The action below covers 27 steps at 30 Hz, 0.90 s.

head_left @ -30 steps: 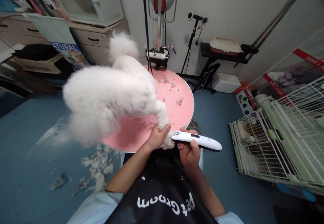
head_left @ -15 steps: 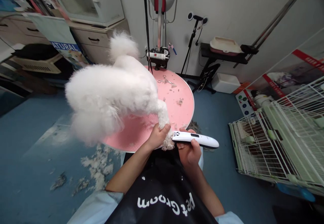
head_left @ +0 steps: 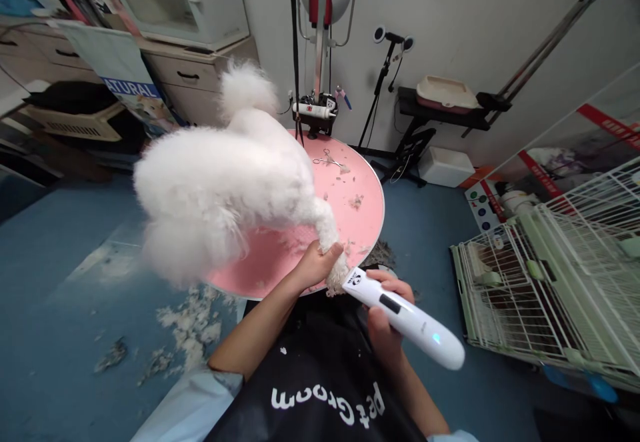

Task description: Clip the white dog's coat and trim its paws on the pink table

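A fluffy white dog (head_left: 225, 169) stands on a round pink grooming table (head_left: 360, 222), one leg stretched toward me. My left hand (head_left: 317, 265) is closed around that lower leg (head_left: 327, 225). The paw (head_left: 339, 275) sticks out past my fingers, its fur slightly tan. In my right hand (head_left: 387, 312) is a white electric clipper (head_left: 405, 315) with a blue light glowing near its rear end. Its blade end meets the fur at the paw's right side; the exact contact is too small to tell.
Scissors (head_left: 327, 160) and fur tufts (head_left: 356, 202) lie on the table. A black grooming strap (head_left: 296, 55) hangs beside the metal post (head_left: 320, 35). Cut fur (head_left: 193, 325) litters the floor at left. Wire cages (head_left: 520, 289) stand at right, a cabinet (head_left: 185, 79) behind left.
The clipper has tilted, its rear end swinging down and toward me, with its top face now turned more to view. My left hand and the dog's leg have shifted slightly right.
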### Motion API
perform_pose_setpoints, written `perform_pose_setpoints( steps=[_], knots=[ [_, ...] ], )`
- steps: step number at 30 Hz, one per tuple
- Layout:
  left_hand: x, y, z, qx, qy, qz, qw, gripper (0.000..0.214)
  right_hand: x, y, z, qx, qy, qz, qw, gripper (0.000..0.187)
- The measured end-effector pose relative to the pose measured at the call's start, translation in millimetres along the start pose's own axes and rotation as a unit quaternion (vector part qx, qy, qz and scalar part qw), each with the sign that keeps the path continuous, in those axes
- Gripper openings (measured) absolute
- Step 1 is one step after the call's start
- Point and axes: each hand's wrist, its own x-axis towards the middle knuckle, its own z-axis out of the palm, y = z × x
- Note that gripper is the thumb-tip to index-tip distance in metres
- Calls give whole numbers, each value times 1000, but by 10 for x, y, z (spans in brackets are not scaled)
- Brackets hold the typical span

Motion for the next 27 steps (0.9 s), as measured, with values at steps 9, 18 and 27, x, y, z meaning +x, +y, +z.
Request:
perform_pose_setpoints(
  steps=[9,18,27],
  knots=[
    [24,94,-31,5,-53,16,998,69,16,-132,44,-135,-82,-185,970,37],
    [70,158,-29,-97,-94,-28,990,66,-13,-86,-14,-61,-169,-218,959,37],
    [147,213,51,-139,-109,-25,984,52,-36,-38,55,-215,-79,-272,935,45]
  ],
)
